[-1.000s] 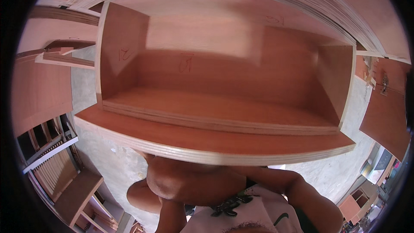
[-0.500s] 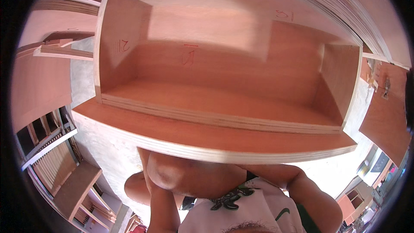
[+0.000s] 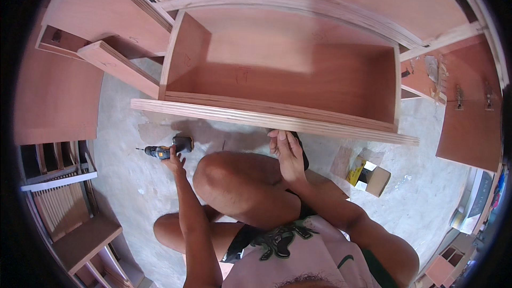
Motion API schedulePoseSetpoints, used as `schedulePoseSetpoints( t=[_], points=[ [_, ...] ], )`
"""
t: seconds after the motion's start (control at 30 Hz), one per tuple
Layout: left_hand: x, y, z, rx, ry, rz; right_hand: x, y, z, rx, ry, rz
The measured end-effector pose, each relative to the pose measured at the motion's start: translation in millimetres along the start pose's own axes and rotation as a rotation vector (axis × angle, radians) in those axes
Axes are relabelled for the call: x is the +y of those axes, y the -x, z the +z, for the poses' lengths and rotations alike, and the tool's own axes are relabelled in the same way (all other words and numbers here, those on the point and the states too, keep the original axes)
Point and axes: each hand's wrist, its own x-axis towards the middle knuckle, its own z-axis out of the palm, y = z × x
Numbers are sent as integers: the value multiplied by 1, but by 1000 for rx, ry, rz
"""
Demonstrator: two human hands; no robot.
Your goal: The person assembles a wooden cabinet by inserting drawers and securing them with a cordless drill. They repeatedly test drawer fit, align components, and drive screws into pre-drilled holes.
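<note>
A reddish plywood drawer [image 3: 240, 82] sticks out from a cabinet, its front panel [image 3: 277, 119] running wide across with a pale layered edge. Below the panel's left part, my left hand [image 3: 173, 162] is closed around the grip of a black cordless drill [image 3: 158, 152]. The drill's bit points left, and its battery base is at the right, close above the floor. My right hand [image 3: 288, 154] is just under the middle of the panel's edge, palm upward with fingers curled together. Whatever those fingers may hold is too small or hidden to make out.
An opened small box [image 3: 377, 180] with a yellow part lies on the pale floor [image 3: 416, 160] at right. Another pulled-out drawer [image 3: 120, 66] juts out at left. Slatted wooden frames [image 3: 64, 208] stand lower left; a hinged panel [image 3: 472, 122] is at right. My bent knee [image 3: 216, 173] is below the drawer.
The drawer appears smaller and farther off, with more floor showing below it. Both hands, hidden behind the panel before, now show, along with the drill and the small box.
</note>
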Motion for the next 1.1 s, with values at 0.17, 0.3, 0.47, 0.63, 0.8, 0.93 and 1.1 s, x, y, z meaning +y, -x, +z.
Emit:
schedulePoseSetpoints(
  t=[0.17, 0.3, 0.47, 0.63, 0.8, 0.93, 1.1],
  points=[
    [-1, -16, -2, 16, -55, -50, 0, -10, -1, -28, 9, -53],
    [0, -14, -7, 2, -110, -78, -4, -26, -2, -18, -62, -64],
    [-7, -14, -2, 48, -79, -77, -19, -66, 0, 40, -69, -46],
    [-19, -28, -9, 88, -71, -8, -39, -128, -7, 3, -25, -69],
    [-33, -36, -11, 147, -96, 132, -64, -176, -5, -25, 2, -42],
    [-59, -65, -34, 189, -135, 262, -64, -209, -3, -157, 141, -56],
    [-26, -14, -9, 115, -205, 39, -86, -204, -7, -32, 79, 89]
  ],
)
